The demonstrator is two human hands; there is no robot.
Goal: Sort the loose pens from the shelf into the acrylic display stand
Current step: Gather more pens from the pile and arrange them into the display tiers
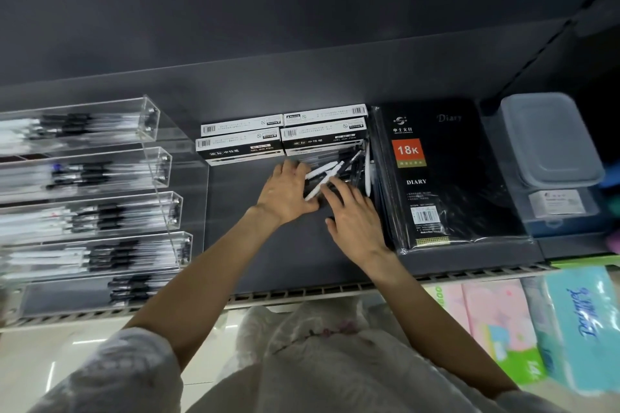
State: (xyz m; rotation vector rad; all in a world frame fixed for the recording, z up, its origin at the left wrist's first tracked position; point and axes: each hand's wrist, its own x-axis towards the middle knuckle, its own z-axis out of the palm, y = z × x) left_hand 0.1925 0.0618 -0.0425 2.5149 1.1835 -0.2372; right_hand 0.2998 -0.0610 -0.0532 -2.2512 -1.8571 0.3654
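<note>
A pile of loose pens (pixel 339 168), white and black, lies on the dark shelf between the gel ink pen boxes and the diary stack. My left hand (pixel 288 189) lies on the pile's left side, fingers curled around some pens. My right hand (pixel 352 211) reaches in from the right, its fingers spread over the pens' lower ends. The tiered acrylic display stand (pixel 157 178) stands at the left, with several rows holding pens.
Several gel ink pen boxes (pixel 281 137) sit behind the pile. A stack of black diaries (pixel 449 178) lies to the right, then grey plastic boxes (pixel 550 144). Tissue packs (pixel 577 325) fill the lower shelf at right. The shelf's front edge (pixel 302 295) runs below my arms.
</note>
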